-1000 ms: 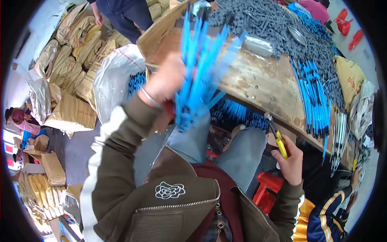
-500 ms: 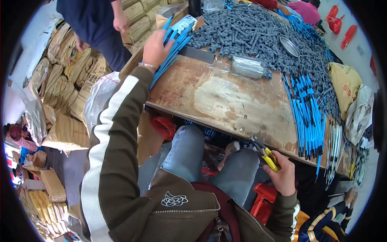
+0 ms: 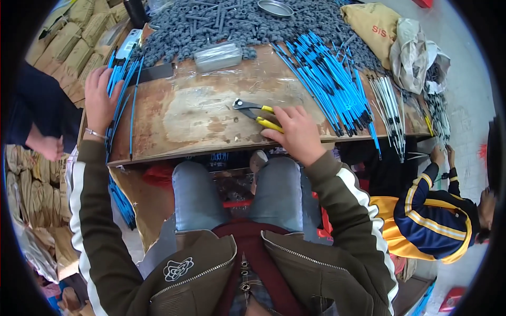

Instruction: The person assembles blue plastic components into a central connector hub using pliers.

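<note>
Hands apart. Left hand (image 3: 101, 100) over thin blue rods (image 3: 119, 72), left side of table (image 3: 205, 118), can't tell grip. Right hand (image 3: 299, 131) clamped on yellow-handled pliers (image 3: 246, 105), mid-table. Larger blue pile (image 3: 327, 79) right; grey fittings (image 3: 211, 26) far.

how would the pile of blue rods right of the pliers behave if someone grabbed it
The blue rods look fairly stiff, lying nearly straight on the table. They'd probably slide apart: no band shows around them. Being slender, each is likely light.
</note>
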`<action>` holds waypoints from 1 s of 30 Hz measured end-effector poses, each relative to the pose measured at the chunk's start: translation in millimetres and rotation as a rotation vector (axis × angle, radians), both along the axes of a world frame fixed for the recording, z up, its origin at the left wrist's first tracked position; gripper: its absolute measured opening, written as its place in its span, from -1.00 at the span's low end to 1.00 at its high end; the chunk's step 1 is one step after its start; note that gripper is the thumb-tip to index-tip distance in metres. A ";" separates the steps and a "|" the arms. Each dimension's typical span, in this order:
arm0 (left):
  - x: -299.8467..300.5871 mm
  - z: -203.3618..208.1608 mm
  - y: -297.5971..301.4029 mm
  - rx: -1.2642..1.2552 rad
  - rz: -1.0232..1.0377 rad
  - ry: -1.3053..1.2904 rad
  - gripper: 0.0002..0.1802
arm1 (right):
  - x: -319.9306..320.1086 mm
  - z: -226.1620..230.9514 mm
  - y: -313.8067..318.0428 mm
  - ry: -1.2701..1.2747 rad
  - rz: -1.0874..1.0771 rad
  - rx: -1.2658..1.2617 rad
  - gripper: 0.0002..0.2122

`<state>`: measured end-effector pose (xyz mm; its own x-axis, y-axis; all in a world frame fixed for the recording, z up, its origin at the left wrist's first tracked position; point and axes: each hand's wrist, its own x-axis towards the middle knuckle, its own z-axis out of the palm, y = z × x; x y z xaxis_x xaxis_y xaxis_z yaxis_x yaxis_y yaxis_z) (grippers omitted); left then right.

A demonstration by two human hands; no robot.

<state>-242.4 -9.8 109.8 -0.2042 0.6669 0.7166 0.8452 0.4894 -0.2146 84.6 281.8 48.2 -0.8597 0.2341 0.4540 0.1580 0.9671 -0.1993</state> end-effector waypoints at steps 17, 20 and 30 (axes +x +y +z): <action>191.3 -88.7 123.9 0.403 -0.500 -0.738 -0.75 | -87.7 -4.8 137.6 -0.322 -0.429 0.138 -0.81; 188.3 -97.3 120.1 0.534 -0.528 -1.088 -0.77 | -84.9 17.7 126.7 -0.265 -0.437 0.039 -0.77; 130.4 -61.3 128.3 1.099 -0.965 -2.393 -0.80 | -42.0 133.3 18.2 -0.119 0.294 -0.926 -0.81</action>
<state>-112.0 118.5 48.6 -0.6158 0.7865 -0.0482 -0.6908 -0.5094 0.5131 42.5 300.0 181.5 -0.9692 0.2230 0.1050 0.0040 0.4399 -0.8980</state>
